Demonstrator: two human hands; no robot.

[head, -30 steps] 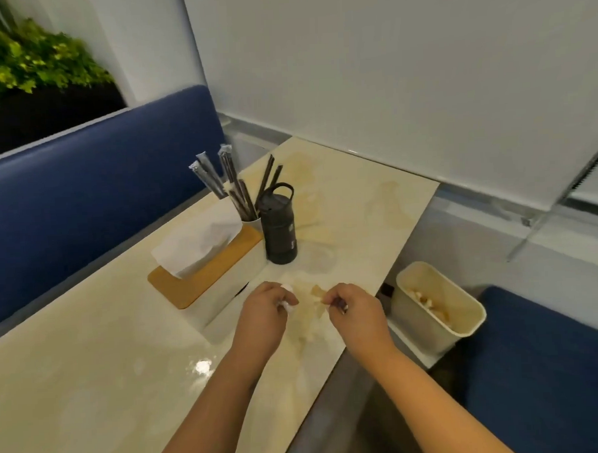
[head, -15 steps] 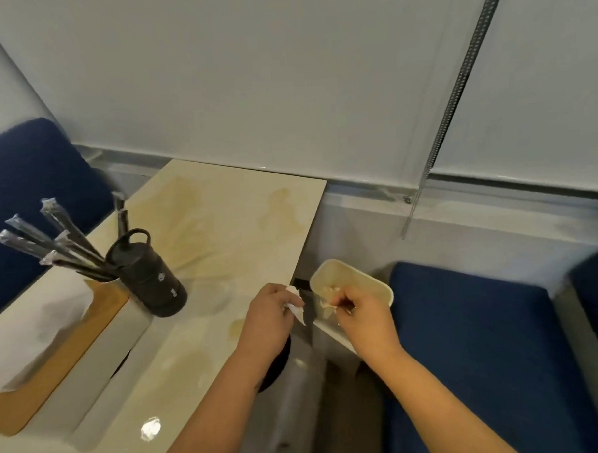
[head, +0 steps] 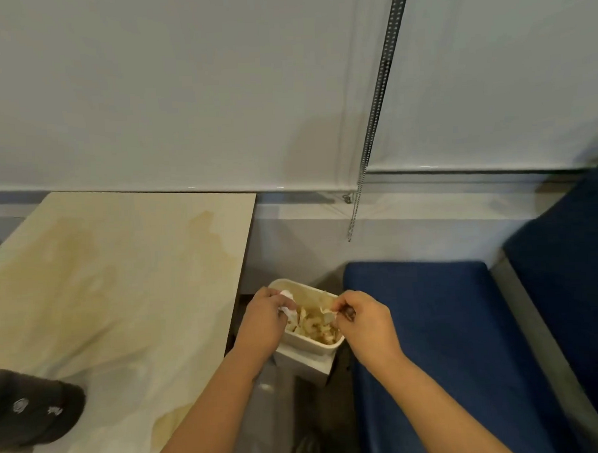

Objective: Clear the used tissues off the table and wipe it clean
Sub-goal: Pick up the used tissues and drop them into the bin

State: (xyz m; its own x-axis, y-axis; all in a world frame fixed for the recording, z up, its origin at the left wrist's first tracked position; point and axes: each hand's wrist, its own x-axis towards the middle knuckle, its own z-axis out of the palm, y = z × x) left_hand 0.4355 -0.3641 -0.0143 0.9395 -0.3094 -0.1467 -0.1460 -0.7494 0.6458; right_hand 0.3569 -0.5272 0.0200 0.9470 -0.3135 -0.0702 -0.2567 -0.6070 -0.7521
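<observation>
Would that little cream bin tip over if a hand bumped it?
Possibly. The cream bin looks like thin plastic holding only crumpled tissues, so it is probably light. It seems perched on a small ledge beside the table, so a sideways knock might shift it.

A blue bench seat (head: pixel 422 327) sits below the white roller blind (head: pixel 182 94); a bead chain (head: pixel 371 120) hangs down the blind; a black container (head: pixel 28 412) lies far left of the seat.

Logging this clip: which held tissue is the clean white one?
The white tissue in the left hand; the tissue pinched by the right hand is stained tan.
</observation>
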